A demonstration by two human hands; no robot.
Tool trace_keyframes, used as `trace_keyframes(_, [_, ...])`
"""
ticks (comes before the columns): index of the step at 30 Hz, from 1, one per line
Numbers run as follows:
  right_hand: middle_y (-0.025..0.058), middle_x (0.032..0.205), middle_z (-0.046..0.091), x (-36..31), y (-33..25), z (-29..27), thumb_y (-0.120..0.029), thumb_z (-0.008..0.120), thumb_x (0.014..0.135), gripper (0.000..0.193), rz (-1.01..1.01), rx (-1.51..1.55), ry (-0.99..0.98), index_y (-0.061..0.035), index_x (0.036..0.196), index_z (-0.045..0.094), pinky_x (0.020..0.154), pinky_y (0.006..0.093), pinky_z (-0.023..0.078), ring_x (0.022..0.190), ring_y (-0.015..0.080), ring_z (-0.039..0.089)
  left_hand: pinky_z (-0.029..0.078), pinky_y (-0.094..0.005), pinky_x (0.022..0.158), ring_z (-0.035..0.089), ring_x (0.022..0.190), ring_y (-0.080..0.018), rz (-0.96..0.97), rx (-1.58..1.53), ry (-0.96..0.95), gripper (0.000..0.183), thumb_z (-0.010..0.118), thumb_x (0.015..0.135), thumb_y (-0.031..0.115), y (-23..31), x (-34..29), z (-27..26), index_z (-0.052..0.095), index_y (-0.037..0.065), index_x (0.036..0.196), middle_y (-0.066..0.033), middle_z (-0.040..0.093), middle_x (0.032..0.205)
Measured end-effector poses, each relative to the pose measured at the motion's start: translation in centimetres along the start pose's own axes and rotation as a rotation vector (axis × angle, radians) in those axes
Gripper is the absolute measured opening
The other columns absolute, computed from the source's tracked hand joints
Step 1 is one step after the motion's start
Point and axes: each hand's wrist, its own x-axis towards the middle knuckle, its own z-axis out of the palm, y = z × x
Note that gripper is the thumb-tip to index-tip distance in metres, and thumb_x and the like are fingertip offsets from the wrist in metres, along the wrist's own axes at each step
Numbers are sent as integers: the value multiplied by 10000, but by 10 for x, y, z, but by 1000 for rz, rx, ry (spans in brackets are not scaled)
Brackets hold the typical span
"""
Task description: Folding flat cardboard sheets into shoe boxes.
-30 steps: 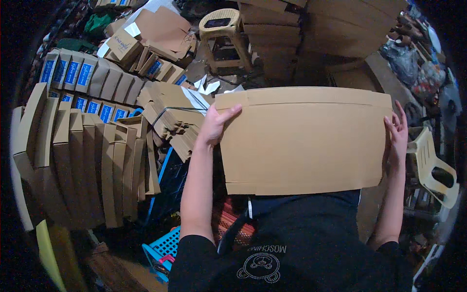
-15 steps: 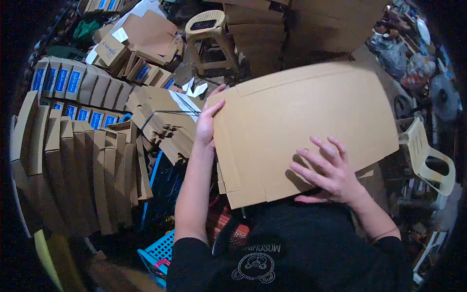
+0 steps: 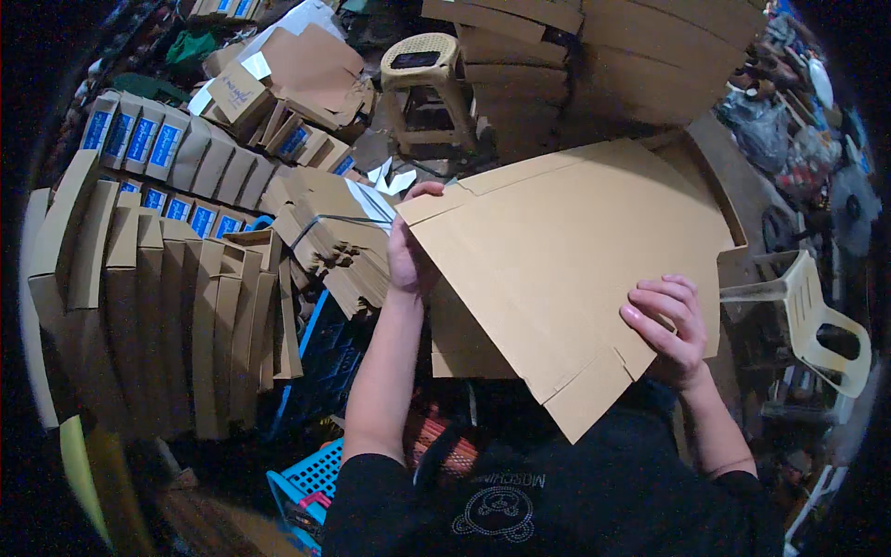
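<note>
A flat tan cardboard sheet (image 3: 566, 269) is tilted in front of me, with cut slots and flaps along its edges. My left hand (image 3: 408, 246) is closed round its far left corner, with most of the fingers hidden underneath. At the near right edge my right hand (image 3: 673, 325) has its fingers curled over the upper face, its thumb out of sight. Below the sheet shows more cardboard (image 3: 464, 345), and a raised cardboard strip (image 3: 722, 200) stands up at the far right. Whether these belong to the same piece I cannot tell.
Folded cardboard boxes (image 3: 176, 316) stand in rows on the left, beside a strapped cardboard bundle (image 3: 339, 209). A beige stool (image 3: 427, 88) stands ahead, a pale plastic chair (image 3: 807, 316) on the right. A blue basket (image 3: 311, 478) sits low by my left arm.
The cardboard has turned and opened apart, showing a lower layer and a raised strip at right. My right hand has shifted right and curled onto the edge; my left still holds its corner.
</note>
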Motion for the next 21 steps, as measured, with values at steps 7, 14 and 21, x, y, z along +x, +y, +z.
trace_keyframes(7, [34,1194,690,-21,22,0,-258,792,937,213,-70,66,59,-183,1134,823,1057,507,488,1075,238,695,546,-342,1033,653,1162,-197,-34,89,-56,517,659,1019,354,-2,-1,3,614,32,1422,-85,633,1264])
trace_keyframes(14, [98,1092,729,-15,24,-18,-630,516,1066,600,-51,204,166,-100,1045,796,1072,563,474,1027,287,728,474,-490,1104,637,1202,-282,576,453,-150,435,665,1052,513,-9,11,16,740,87,1097,-147,659,1256])
trace_keyframes(21, [163,1080,769,-6,33,-26,-430,562,1100,421,-12,295,294,-36,1118,711,991,524,526,1006,318,758,547,-468,902,692,816,-257,495,308,-145,420,513,1142,382,1,-3,49,618,33,933,-111,661,820])
